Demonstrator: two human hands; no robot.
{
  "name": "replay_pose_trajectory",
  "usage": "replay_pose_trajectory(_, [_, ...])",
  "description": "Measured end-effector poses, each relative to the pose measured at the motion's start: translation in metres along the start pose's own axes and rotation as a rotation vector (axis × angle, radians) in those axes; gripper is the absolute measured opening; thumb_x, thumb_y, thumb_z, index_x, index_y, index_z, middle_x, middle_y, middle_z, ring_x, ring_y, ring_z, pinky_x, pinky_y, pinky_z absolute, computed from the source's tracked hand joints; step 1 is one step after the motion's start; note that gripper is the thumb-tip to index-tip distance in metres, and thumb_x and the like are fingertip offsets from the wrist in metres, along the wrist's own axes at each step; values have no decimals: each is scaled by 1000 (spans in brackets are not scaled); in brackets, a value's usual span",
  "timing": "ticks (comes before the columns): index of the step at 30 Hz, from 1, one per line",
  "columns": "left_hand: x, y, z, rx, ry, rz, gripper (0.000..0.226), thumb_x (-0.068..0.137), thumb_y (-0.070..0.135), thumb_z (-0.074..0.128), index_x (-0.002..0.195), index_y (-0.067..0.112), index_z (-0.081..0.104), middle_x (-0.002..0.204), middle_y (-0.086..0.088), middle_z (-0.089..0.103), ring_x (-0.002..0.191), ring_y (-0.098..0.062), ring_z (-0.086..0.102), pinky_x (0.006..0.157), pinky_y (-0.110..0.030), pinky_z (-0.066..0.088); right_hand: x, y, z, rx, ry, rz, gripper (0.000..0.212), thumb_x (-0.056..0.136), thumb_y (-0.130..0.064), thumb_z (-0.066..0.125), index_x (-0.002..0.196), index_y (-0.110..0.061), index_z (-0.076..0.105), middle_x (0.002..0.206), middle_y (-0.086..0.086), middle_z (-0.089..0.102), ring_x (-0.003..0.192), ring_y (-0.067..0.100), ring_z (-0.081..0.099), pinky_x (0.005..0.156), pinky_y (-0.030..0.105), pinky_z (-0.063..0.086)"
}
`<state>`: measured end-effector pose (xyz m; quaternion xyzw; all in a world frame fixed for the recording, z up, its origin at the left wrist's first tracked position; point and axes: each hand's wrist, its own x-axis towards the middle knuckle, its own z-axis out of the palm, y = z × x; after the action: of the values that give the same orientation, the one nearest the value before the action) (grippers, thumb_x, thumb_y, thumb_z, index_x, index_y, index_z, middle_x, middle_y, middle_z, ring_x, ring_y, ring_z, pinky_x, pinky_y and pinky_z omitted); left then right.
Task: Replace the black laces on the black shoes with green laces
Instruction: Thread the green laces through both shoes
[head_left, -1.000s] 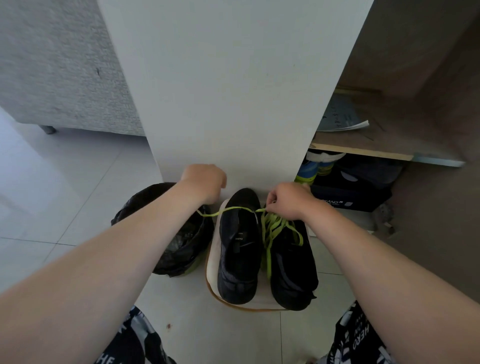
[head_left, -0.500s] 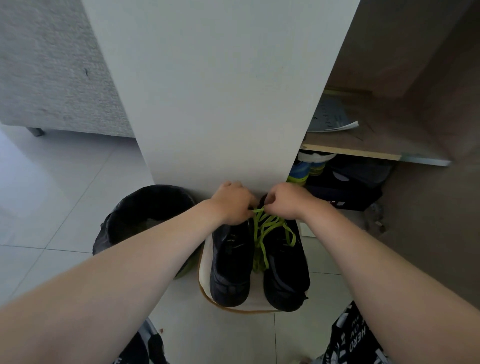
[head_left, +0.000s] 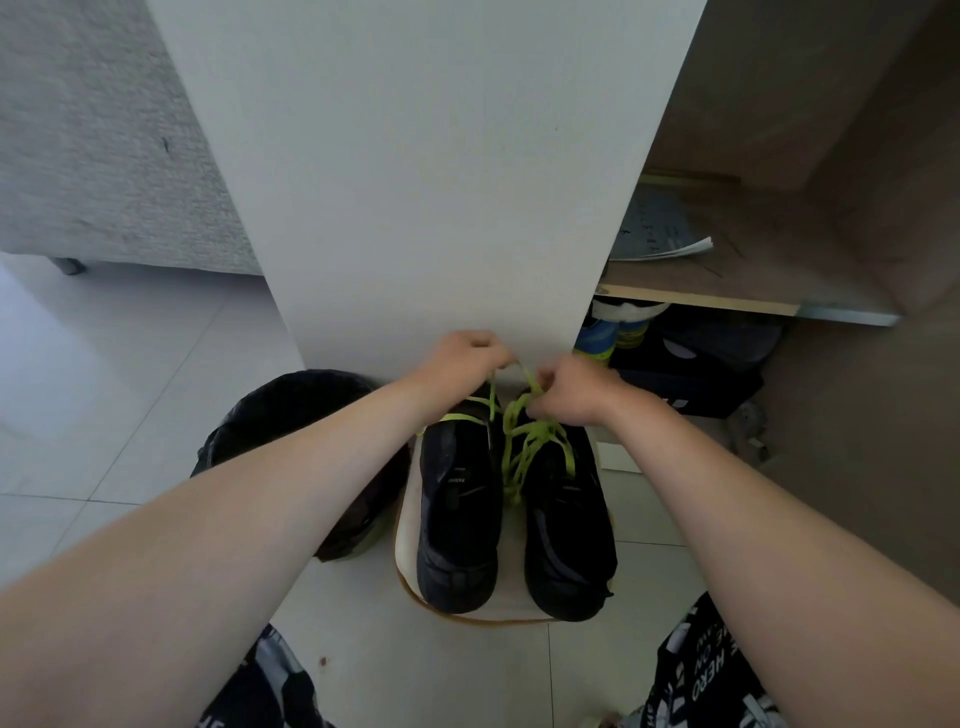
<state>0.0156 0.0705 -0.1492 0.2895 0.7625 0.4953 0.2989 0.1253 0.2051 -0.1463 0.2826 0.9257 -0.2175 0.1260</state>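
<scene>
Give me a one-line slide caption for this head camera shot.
Lacing up: the left hand and right hand pinch a green lace over a pair of black shoes beside a black bin.

Black legwear (head_left: 714, 675) with white lettering

The 2 shoes (head_left: 457, 519) at the foot of the white panel (head_left: 415, 182) are black, each with duller grey-blue patches along the side. Their laces (head_left: 530, 441) are bright yellow-green. Under them is a cream board (head_left: 407, 525) with a tan rim.

Left of the panel are a glossy black bin bag (head_left: 280, 415), pale grey floor tiles (head_left: 104, 374) with thin dark seams, and a speckled light-grey sofa (head_left: 104, 130).

Right of the panel are a brown wood-grain shelf (head_left: 727, 280), a blue and yellow-green item (head_left: 605, 338), and a black box (head_left: 691, 379) with white marks.

Well in front of the panel are black shorts (head_left: 717, 675) printed with white lettering.
</scene>
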Motion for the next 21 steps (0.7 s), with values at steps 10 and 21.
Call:
replay_pose_trajectory(10, [4,22,-25,561,-153,158,13,88,28,68,98,25,76,57,18,57,57,5,52,57,-16,37,2,5,4,7,-33,-25,15,81,-40,73,77,-26,73,83,-5,70,87,20,66,76,34,54])
replay_pose_trajectory(21, [-6,29,-36,-416,-70,53,25,100,14,43,79,18,54,73,3,56,47,-11,40,49,-21,29,-3,4,-1,-28,1,-18,23,80,-29,62,60,-18,59,64,0,57,65,21,55,56,28,36])
